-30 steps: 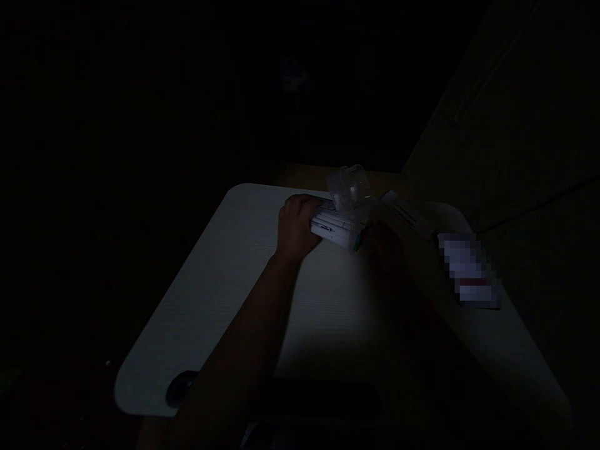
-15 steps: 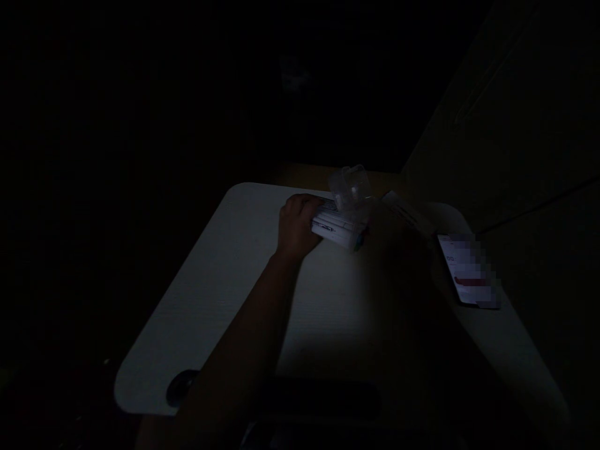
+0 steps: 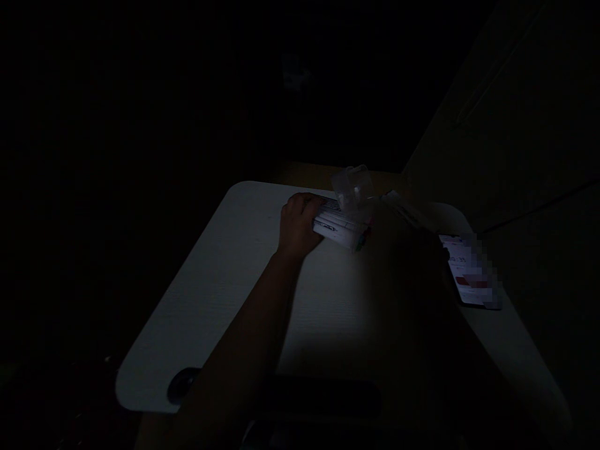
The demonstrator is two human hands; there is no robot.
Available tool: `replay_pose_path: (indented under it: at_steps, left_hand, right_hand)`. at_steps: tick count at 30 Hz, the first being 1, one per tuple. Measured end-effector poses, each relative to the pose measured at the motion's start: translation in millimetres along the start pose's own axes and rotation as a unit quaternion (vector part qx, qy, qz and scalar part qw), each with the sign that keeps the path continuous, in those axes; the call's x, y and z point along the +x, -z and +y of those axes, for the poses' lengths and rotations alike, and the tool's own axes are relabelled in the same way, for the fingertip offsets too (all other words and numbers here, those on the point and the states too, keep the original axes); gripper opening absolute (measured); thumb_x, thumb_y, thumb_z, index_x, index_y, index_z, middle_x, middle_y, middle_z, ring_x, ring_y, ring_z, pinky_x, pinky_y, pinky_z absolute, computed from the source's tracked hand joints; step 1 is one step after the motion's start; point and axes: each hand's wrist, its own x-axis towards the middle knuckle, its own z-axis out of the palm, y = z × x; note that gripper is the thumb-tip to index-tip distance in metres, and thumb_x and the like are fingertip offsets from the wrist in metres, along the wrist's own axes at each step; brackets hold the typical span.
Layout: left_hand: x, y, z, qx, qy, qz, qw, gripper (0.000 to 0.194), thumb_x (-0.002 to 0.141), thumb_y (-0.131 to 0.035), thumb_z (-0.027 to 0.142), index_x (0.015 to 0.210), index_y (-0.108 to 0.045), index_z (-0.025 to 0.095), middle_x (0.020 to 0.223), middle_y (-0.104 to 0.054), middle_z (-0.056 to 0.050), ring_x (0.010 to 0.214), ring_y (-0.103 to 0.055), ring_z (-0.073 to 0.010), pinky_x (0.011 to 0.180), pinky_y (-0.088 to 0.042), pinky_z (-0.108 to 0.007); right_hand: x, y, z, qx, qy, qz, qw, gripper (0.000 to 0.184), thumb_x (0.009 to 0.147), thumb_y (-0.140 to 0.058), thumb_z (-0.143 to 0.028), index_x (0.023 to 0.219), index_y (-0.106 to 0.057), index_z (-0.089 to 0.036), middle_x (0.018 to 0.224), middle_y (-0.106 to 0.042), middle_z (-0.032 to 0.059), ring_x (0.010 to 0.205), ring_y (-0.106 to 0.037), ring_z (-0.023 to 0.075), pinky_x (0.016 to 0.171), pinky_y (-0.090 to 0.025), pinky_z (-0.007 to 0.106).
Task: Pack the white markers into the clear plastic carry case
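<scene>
My left hand is wrapped round the near-left end of a clear plastic case of markers. The markers have white barrels, and a few red, blue and green ends show at the right. The case's transparent lid stands tilted up behind them. In deep shadow to the right is my right hand, its fingers mostly lost in the dark. A dark fingertip shape overlaps the phone's left edge. Just beyond this hand lies a white, printed strip-like object, too dim to name.
A lit phone lies at the right of the white table. The table has a round dark hole at the near left and a dark slot along its near edge. A wall rises at the right, with a thin cable across it.
My right hand has shifted slightly right, and part of it now overlaps the phone's left edge. The left hand and the case of markers have stayed nearly still.
</scene>
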Motion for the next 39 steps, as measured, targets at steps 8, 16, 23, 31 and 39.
replay_pose_path:
  at_steps: [8, 16, 23, 31, 39]
  left_hand:
    - [0.7, 2.0, 2.2, 0.004, 0.01, -0.013, 1.0, 0.043, 0.072, -0.063, 0.022, 0.113, -0.054, 0.024, 0.116, -0.058, -0.009, 0.11, -0.05, -0.0263, 0.092, -0.041, -0.041]
    - [0.0, 0.1, 0.0, 0.006, -0.001, 0.002, 1.0, 0.042, 0.072, -0.065, 0.023, 0.113, -0.054, 0.023, 0.115, -0.058, -0.008, 0.109, -0.051, -0.0257, 0.092, -0.042, -0.04]
    - [0.3, 1.0, 1.3, 0.005, 0.014, -0.002, 1.0, 0.041, 0.073, -0.063, 0.023, 0.113, -0.053, 0.024, 0.115, -0.058, -0.008, 0.11, -0.051, -0.0256, 0.092, -0.042, -0.04]
    - [0.7, 1.5, 1.3, -0.006, 0.019, -0.003, 1.0, 0.043, 0.071, -0.063, 0.021, 0.113, -0.053, 0.024, 0.115, -0.057, -0.009, 0.11, -0.05, -0.0259, 0.092, -0.042, -0.041]
    - [0.5, 0.7, 0.8, -0.002, 0.018, 0.0, 1.0, 0.043, 0.072, -0.064, 0.022, 0.113, -0.054, 0.023, 0.115, -0.058, -0.009, 0.109, -0.05, -0.0256, 0.093, -0.042, -0.041]
  right_hand:
    - [3.6, 2.3, -6.0, 0.036, -0.001, -0.014, 0.999, 0.037, 0.091, -0.053, -0.038, 0.118, -0.055, -0.014, 0.118, -0.057, 0.0087, 0.104, -0.057, 0.0173, 0.09, -0.051, 0.039]
    - [7.4, 7.1, -7.9, 0.072, -0.01, -0.018, 0.997, 0.036, 0.091, -0.053, -0.039, 0.116, -0.056, -0.013, 0.113, -0.059, 0.0079, 0.099, -0.058, 0.0158, 0.087, -0.052, 0.037]
    - [5.3, 15.6, -9.7, 0.114, -0.006, 0.036, 0.993, 0.026, 0.086, -0.054, -0.034, 0.105, -0.063, -0.017, 0.106, -0.063, 0.0087, 0.097, -0.059, 0.0182, 0.088, -0.049, 0.036]
    - [-0.4, 37.0, -18.6, 0.123, -0.068, 0.203, 0.969, 0.038, 0.085, -0.053, -0.041, 0.107, -0.065, -0.012, 0.101, -0.065, 0.012, 0.092, -0.06, 0.0209, 0.083, -0.048, 0.037]
    - [3.1, 52.5, -22.5, 0.198, -0.14, 0.358, 0.902, 0.04, 0.084, -0.054, -0.036, 0.1, -0.066, -0.001, 0.097, -0.065, 0.0187, 0.088, -0.062, 0.0222, 0.08, -0.051, 0.038]
